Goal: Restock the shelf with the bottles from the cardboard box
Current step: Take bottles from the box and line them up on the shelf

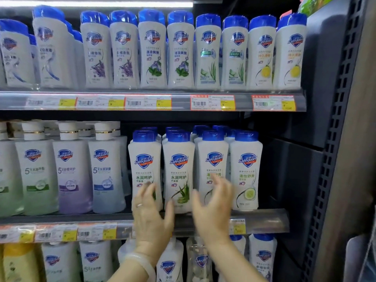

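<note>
Both hands are spread, holding nothing: left hand [151, 212] at 7 o'clock, right hand [212, 206] at 5 o'clock of the white blue-capped aloe bottle [178, 169]. The person should square it flush with the grey shelf edge [264, 219].

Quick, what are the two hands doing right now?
Left hand: open, fingers spread by the aloe bottle, holding nothing.
Right hand: open, fingers loosely curved, holding nothing.
</note>
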The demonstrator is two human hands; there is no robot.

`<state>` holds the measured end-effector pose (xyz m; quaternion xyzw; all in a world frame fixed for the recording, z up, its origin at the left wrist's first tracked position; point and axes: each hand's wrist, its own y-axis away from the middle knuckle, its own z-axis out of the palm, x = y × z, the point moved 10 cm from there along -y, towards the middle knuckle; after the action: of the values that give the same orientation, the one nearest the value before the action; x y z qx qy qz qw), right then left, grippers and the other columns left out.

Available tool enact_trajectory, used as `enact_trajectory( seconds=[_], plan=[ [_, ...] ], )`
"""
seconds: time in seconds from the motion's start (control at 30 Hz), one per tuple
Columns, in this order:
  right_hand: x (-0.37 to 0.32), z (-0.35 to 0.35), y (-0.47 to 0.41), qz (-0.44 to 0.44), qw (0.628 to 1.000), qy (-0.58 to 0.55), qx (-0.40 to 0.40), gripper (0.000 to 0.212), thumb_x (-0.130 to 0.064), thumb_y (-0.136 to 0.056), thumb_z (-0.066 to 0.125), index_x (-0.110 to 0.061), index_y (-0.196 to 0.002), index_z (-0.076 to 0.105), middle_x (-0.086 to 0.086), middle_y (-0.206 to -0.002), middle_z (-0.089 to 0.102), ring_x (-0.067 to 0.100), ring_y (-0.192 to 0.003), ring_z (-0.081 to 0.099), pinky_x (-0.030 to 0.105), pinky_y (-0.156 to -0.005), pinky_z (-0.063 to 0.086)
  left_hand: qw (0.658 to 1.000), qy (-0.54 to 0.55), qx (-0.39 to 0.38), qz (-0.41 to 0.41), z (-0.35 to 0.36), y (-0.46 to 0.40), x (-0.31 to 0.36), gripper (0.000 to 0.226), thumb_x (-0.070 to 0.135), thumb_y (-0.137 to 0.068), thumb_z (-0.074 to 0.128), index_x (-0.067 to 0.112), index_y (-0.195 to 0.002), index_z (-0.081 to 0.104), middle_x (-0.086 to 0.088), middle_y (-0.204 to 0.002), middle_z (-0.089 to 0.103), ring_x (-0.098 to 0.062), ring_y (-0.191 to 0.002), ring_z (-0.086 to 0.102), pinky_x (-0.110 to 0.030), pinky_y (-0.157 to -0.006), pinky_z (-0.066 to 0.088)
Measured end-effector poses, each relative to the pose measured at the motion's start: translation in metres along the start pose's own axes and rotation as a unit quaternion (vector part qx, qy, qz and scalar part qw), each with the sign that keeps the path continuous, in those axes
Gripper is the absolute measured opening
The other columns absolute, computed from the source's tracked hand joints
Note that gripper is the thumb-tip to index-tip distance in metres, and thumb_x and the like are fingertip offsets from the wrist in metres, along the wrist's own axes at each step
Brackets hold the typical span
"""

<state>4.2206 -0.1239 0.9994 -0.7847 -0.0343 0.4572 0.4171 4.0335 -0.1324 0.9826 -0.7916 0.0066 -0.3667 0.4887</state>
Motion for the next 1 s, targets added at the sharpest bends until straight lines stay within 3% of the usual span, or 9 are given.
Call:
enact_trajectory(
  seconds=[0.07,0.13,0.17,0.23,0.33,0.4,0.53,0.77,1.0],
  plan=[
    [0.035,-0.044,-0.011,0.047,0.994,-0.020,0.099,0.068,-0.010,-0.075,0.076,-0.002,-0.133,0.042,0.009,-0.129,0.043,0.021,-0.122,0.043,0.039,-0.106,0.040,0.995,0.049,-0.062,0.059,0.020,0.011,0.030,0.050,0.030,-0.082,0.058,0.004,-0.124,0.053,-0.015,-0.122,0.058,-0.011,-0.118,0.041,-0.024,-0.107,0.034],
    [0.072,-0.064,-0.027,0.125,0.988,0.008,0.094,0.083,-0.009,-0.071,0.080,0.000,-0.140,0.033,0.018,-0.138,0.037,0.031,-0.129,0.038,0.045,-0.109,0.037,0.985,0.063,-0.138,0.080,0.046,0.020,0.061,0.055,0.031,-0.087,0.056,0.006,-0.135,0.044,-0.012,-0.135,0.050,-0.004,-0.128,0.034,-0.019,-0.112,0.022],
    [0.088,-0.064,-0.035,0.158,0.985,0.017,0.067,0.091,-0.012,-0.070,0.082,0.000,-0.142,0.028,0.020,-0.140,0.035,0.033,-0.131,0.036,0.044,-0.108,0.037,0.981,0.071,-0.169,0.062,0.061,0.024,0.072,0.061,0.031,-0.091,0.054,0.007,-0.142,0.034,-0.010,-0.145,0.039,-0.006,-0.136,0.027,-0.018,-0.113,0.016],
    [0.102,-0.053,-0.045,0.163,0.986,0.024,0.005,0.101,-0.018,-0.065,0.086,-0.002,-0.144,0.026,0.021,-0.137,0.039,0.034,-0.128,0.039,0.045,-0.103,0.041,0.972,0.086,-0.209,-0.066,0.088,0.028,0.077,0.067,0.032,-0.094,0.051,0.006,-0.147,0.018,-0.010,-0.150,0.028,-0.018,-0.141,0.023,-0.025,-0.116,0.017],
    [0.101,-0.041,-0.047,0.122,0.991,0.047,-0.023,0.097,-0.032,-0.063,0.084,-0.005,-0.140,0.030,0.018,-0.124,0.051,0.035,-0.115,0.047,0.045,-0.089,0.049,0.952,0.095,-0.185,-0.225,0.108,0.029,0.077,0.048,0.028,-0.091,0.054,0.001,-0.127,0.036,-0.016,-0.132,0.046,-0.029,-0.124,0.042,-0.038,-0.107,0.034],
    [0.104,-0.040,-0.047,0.121,0.991,0.043,-0.021,0.097,-0.042,-0.067,0.080,-0.007,-0.141,0.028,0.016,-0.122,0.052,0.033,-0.113,0.049,0.043,-0.086,0.050,0.946,0.088,-0.155,-0.269,0.115,0.030,0.077,0.054,0.028,-0.089,0.057,0.002,-0.131,0.035,-0.018,-0.133,0.047,-0.032,-0.125,0.043,-0.041,-0.107,0.035],
    [0.108,-0.040,-0.049,0.117,0.991,0.042,-0.040,0.096,-0.050,-0.069,0.075,-0.013,-0.142,0.025,0.011,-0.123,0.050,0.031,-0.113,0.051,0.043,-0.085,0.052,0.950,0.075,-0.102,-0.286,0.123,0.033,0.067,0.088,0.031,-0.081,0.068,-0.001,-0.146,0.018,-0.021,-0.144,0.036,-0.034,-0.136,0.032,-0.040,-0.115,0.025],
    [0.110,-0.039,-0.050,0.099,0.990,0.063,-0.083,0.101,-0.052,-0.067,0.075,-0.013,-0.144,0.021,0.010,-0.124,0.049,0.029,-0.114,0.052,0.042,-0.082,0.053,0.961,0.049,-0.101,-0.254,0.128,0.034,0.053,0.080,0.034,-0.073,0.073,-0.002,-0.134,0.035,-0.020,-0.125,0.049,-0.035,-0.119,0.046,-0.048,-0.101,0.042],
    [0.112,-0.039,-0.051,0.095,0.989,0.050,-0.105,0.104,-0.045,-0.068,0.078,-0.013,-0.146,0.017,0.012,-0.128,0.044,0.030,-0.120,0.047,0.041,-0.087,0.051,0.970,0.039,-0.081,-0.226,0.124,0.036,0.055,0.086,0.036,-0.076,0.072,0.001,-0.140,0.027,-0.018,-0.131,0.048,-0.033,-0.124,0.045,-0.047,-0.102,0.043]
  ],
)
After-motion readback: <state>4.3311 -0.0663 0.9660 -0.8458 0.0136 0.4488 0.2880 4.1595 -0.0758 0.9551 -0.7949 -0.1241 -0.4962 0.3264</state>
